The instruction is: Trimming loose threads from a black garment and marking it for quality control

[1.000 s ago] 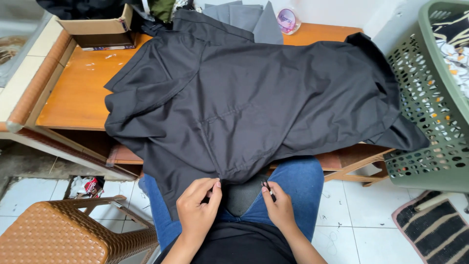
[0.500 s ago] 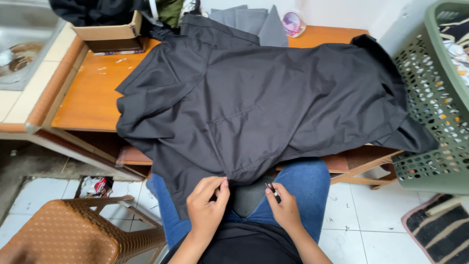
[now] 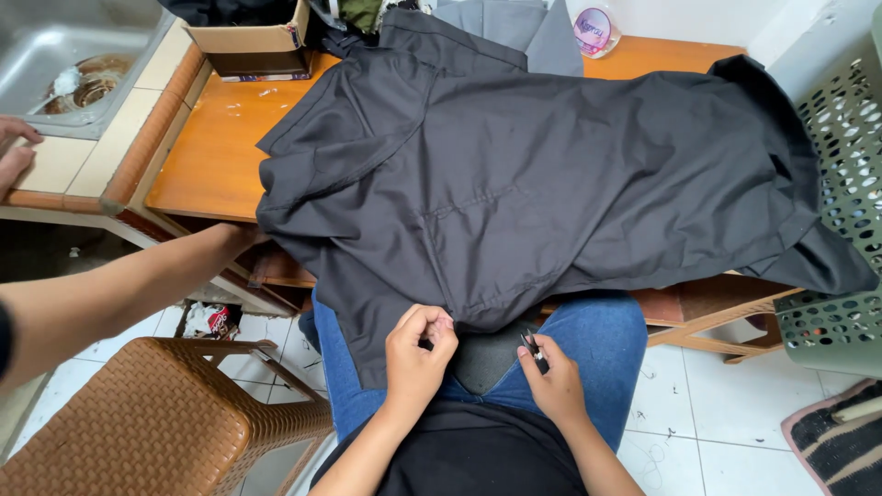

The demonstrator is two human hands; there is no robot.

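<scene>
A large black garment (image 3: 551, 184) is spread over the orange wooden table (image 3: 207, 161) and hangs down onto my lap. My left hand (image 3: 418, 354) pinches the garment's lower edge, fingers closed on the fabric. My right hand (image 3: 551, 381) sits just to the right on my blue jeans and holds a small dark thread cutter (image 3: 533, 349) with its tip pointing up at the hem. Both hands are close together above my lap.
Another person's arm (image 3: 119, 294) reaches in from the left to the garment's left edge; their other hand (image 3: 14, 152) rests by a steel sink (image 3: 83, 55). A brown woven stool (image 3: 147, 413) stands lower left, a green laundry basket (image 3: 841, 184) at right, a cardboard box (image 3: 257, 46) at the table's back.
Another person's arm has come in from the left toward the garment. The view has shifted, showing more of the sink. My hands stay at the hem.
</scene>
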